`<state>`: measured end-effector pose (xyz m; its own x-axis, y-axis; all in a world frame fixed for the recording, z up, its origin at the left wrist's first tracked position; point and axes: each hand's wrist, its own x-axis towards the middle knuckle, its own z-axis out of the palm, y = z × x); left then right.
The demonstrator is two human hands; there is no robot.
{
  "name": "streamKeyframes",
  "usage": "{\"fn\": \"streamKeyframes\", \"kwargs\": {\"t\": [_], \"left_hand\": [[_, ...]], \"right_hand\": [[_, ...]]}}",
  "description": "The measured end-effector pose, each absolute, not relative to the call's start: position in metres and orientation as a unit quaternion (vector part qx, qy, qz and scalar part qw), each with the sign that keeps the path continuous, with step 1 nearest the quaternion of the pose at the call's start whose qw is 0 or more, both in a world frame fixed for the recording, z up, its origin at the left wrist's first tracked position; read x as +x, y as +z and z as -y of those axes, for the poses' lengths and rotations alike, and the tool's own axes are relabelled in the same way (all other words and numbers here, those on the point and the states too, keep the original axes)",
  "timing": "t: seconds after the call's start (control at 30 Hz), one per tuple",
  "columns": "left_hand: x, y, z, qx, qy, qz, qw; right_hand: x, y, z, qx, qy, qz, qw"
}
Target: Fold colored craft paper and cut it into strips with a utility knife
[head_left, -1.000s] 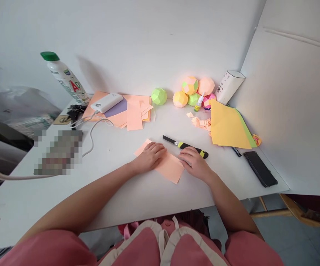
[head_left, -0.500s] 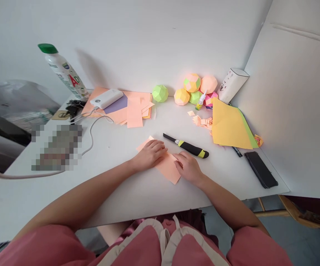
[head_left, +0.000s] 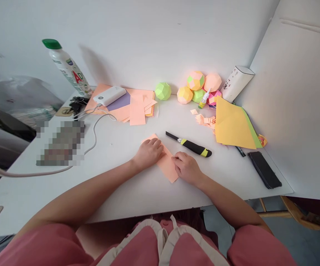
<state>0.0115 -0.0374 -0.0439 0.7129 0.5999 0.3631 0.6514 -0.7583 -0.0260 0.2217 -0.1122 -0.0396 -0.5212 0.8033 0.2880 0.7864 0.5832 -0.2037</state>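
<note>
A peach-coloured paper strip [head_left: 167, 168] lies slantwise on the desk in front of me, its near corner pointing down. My left hand [head_left: 149, 152] rests on its far part, fingers bent and pressed together, covering the left side of the strip. At the strip's right edge, my right hand [head_left: 187, 167] is closed, thumb and index finger pinching the paper. Just beyond my hands lies a black and yellow-green utility knife [head_left: 190, 145], blade pointing left, touched by neither hand.
Faceted paper balls [head_left: 195, 80] and a small glue bottle [head_left: 204, 99] stand by the wall. Paper scraps [head_left: 204, 120], yellow sheets [head_left: 234, 125] and a black case [head_left: 264, 170] lie right. A power bank [head_left: 110, 96], cable, peach sheets [head_left: 137, 111] and white bottle [head_left: 70, 70] are left.
The view has shifted slightly. My left fingers have drawn back a little to the left, baring more of the strip's upper right edge. My right hand stays at the paper's edge.
</note>
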Motion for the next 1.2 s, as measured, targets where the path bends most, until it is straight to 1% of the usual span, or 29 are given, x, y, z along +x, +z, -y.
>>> {"fn": "streamKeyframes", "kwargs": {"t": [0.27,0.47,0.6,0.97,1.07,1.2], "left_hand": [[0.008,-0.055,0.036,-0.898,-0.191,0.393,0.046],[0.005,-0.061,0.030,-0.899,-0.191,0.395,0.017],[0.004,-0.062,0.028,-0.903,-0.197,0.383,0.007],[0.002,-0.066,0.030,-0.900,-0.221,0.377,0.006],[0.002,-0.066,0.030,-0.899,-0.213,0.382,0.018],[0.002,-0.067,0.030,-0.898,-0.206,0.388,0.020]], "right_hand": [[0.219,-0.025,0.115,-0.403,0.046,0.898,0.170],[0.228,-0.018,0.106,-0.384,0.124,0.895,0.191],[0.230,-0.019,0.089,-0.375,0.167,0.893,0.186],[0.209,-0.033,0.060,-0.364,0.044,0.921,0.130],[0.208,-0.034,0.062,-0.371,0.014,0.920,0.128],[0.208,-0.035,0.062,-0.364,0.005,0.922,0.130]]}}
